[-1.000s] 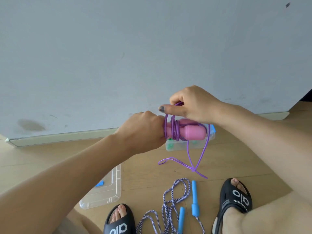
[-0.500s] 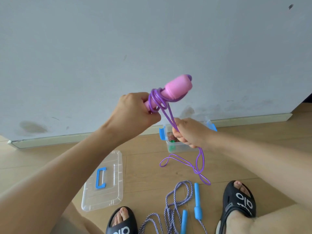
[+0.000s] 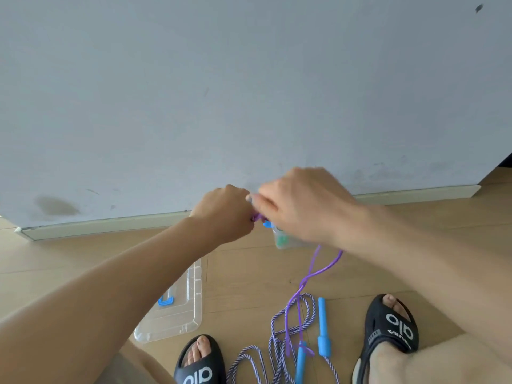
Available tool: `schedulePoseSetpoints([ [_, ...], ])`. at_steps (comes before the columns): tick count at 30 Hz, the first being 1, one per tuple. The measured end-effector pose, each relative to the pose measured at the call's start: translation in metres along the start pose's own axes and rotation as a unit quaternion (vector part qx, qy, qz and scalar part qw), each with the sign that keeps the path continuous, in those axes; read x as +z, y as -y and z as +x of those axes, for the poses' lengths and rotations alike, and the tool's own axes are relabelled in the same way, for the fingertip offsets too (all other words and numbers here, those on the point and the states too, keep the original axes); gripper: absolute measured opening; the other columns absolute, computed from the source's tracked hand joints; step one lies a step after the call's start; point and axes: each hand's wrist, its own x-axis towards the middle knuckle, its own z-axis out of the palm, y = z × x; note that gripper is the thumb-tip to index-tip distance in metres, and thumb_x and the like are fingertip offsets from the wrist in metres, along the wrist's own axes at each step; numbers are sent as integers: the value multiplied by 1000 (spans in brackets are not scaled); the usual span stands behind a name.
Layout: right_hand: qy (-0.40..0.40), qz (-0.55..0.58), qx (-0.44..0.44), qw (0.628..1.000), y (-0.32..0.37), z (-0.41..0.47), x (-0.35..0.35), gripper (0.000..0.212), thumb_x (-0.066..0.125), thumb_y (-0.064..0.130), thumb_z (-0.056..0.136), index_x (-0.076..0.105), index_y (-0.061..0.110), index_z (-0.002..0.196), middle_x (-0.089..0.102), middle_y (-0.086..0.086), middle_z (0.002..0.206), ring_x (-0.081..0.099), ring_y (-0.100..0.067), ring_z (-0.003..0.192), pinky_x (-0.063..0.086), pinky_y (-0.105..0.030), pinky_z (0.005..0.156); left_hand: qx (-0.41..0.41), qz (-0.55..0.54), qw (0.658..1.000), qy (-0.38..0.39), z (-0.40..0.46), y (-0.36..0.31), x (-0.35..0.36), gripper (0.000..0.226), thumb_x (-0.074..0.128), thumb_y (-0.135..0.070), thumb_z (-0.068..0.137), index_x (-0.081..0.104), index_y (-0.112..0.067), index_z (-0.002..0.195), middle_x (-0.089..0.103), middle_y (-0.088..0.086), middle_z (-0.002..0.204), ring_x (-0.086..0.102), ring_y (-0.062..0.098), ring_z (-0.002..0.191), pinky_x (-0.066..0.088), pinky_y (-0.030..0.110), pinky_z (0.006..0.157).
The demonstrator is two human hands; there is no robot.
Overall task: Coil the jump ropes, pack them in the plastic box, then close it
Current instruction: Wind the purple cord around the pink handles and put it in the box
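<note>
Above one clear box (image 3: 288, 241), two hands' fingers grip one purple rope (image 3: 318, 268); one braided rope (image 3: 279, 345) lies below

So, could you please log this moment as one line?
left hand: grips purple rope | right hand: winds it | box: open | lid: on floor

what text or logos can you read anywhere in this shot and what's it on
"alo", upside down to the camera, on the strap of the right slipper.
A smaller word below it on the same strap is too blurred to read.
"alo", cut off by the frame edge, on the strap of the left slipper.
Nothing readable on the lid, box, ropes or wall.
</note>
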Motion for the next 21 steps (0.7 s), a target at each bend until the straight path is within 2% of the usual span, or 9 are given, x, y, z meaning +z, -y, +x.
schedulePoseSetpoints([
  [5, -69, 12, 26, 997, -42, 19, -2, 61, 40, 50, 101, 33, 8, 58, 33, -3, 48, 32, -21, 49, 19, -32, 49, 78, 28, 995, -51, -8, -13, -5, 25, 51, -35, 86, 41, -18, 72, 42, -1, 64, 53, 30, 68, 34, 31, 57],
  [7, -36, 36, 22, 998, -52, 25, 6, 62, 43, 54, 99, 30, 7, 59, 30, -4, 47, 28, -19, 48, 20, -32, 48, 124, 39, 989, -75, -17, -21, -6, 22, 49, -37, 88, 43, -18, 78, 38, -2, 64, 47, 29, 65, 34, 32, 58],
  [10, 45, 142, 48, 988, -64, 28, 17, 62, 47, 57, 96, 26, 15, 55, 24, 1, 49, 22, -17, 50, 20, -33, 50, 171, 1, 978, -117, -28, -27, -6, 22, 50, -38, 88, 42, -19, 82, 38, -4, 65, 44, 27, 63, 33, 32, 58],
  [12, 73, 227, 85, 968, -66, 29, 26, 62, 50, 56, 95, 24, 17, 54, 20, 2, 51, 18, -14, 50, 18, -31, 50, 191, -49, 968, -155, -32, -26, -11, 26, 56, -37, 87, 41, -18, 78, 35, -7, 61, 42, 27, 60, 33, 32, 56],
  [14, 93, 312, 144, 934, -72, 23, 41, 61, 52, 56, 94, 28, 20, 52, 25, 4, 51, 24, -13, 48, 25, -29, 50, 201, -98, 959, -175, -37, -23, -19, 27, 63, -37, 83, 44, -19, 76, 37, -7, 57, 42, 28, 56, 35, 33, 52],
  [17, 160, 379, 243, 879, -77, 11, 67, 38, 58, 40, 96, 45, 26, 63, 48, 12, 56, 51, -13, 55, 45, -23, 55, 174, -207, 940, -207, -38, -17, -34, 21, 63, -36, 74, 49, -22, 71, 40, -10, 51, 34, 21, 52, 36, 29, 49],
  [19, 139, 455, 246, 845, -60, 11, 73, 38, 42, 20, 100, 39, 20, 62, 41, 11, 48, 39, -12, 43, 33, -19, 40, 116, -281, 927, -219, -33, -14, -43, 22, 64, -28, 71, 44, -21, 63, 36, -8, 47, 26, 17, 55, 26, 20, 47],
  [20, 119, 476, 256, 833, -45, 14, 69, 39, 34, 17, 100, 36, 17, 61, 35, 9, 42, 30, -13, 40, 25, -18, 37, 75, -305, 926, -209, -28, -11, -45, 27, 66, -21, 71, 42, -19, 59, 36, -6, 47, 25, 17, 56, 26, 20, 45],
  [21, 97, 473, 265, 834, -34, 16, 67, 42, 29, 21, 101, 35, 15, 59, 34, 8, 39, 28, -15, 40, 25, -19, 38, 26, -318, 929, -190, -22, -7, -45, 31, 67, -15, 72, 40, -17, 58, 36, -5, 49, 24, 17, 55, 26, 20, 44],
])
